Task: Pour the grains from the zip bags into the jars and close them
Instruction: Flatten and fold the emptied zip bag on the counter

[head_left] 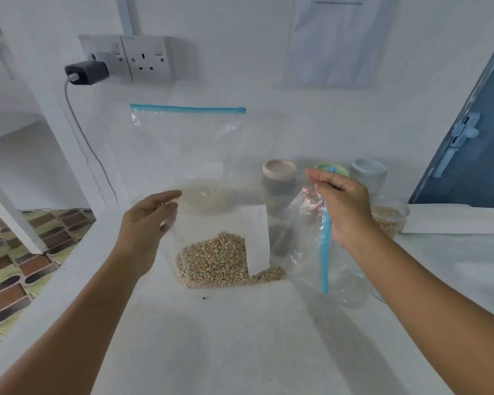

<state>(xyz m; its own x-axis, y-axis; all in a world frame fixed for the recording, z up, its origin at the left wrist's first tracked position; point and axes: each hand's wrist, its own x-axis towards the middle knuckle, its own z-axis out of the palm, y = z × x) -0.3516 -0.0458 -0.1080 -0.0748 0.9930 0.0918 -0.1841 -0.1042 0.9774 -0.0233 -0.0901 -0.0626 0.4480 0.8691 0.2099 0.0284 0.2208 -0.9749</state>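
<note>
A clear zip bag [228, 223] with beige grains [214, 263] pooled in its lower part stands on the white counter [240, 337]. It is turned so that its blue zip strip [324, 246] runs down its right side. My right hand [342, 206] pinches the top of that strip. At the bag's upper left corner, my left hand [151, 220] holds the plastic between its thumb and curled fingers. An empty clear jar [348, 283] stands under my right wrist. A second zip bag [188, 143] with grains leans on the wall behind, its zip closed.
At the back right stand jars with beige [279, 169], green [340, 168] and grey [368, 169] lids. An open jar of grains [389, 218] is beside my right hand. A charger [86, 72] with its cable hangs from the wall socket. The counter edge drops to a tiled floor on the left.
</note>
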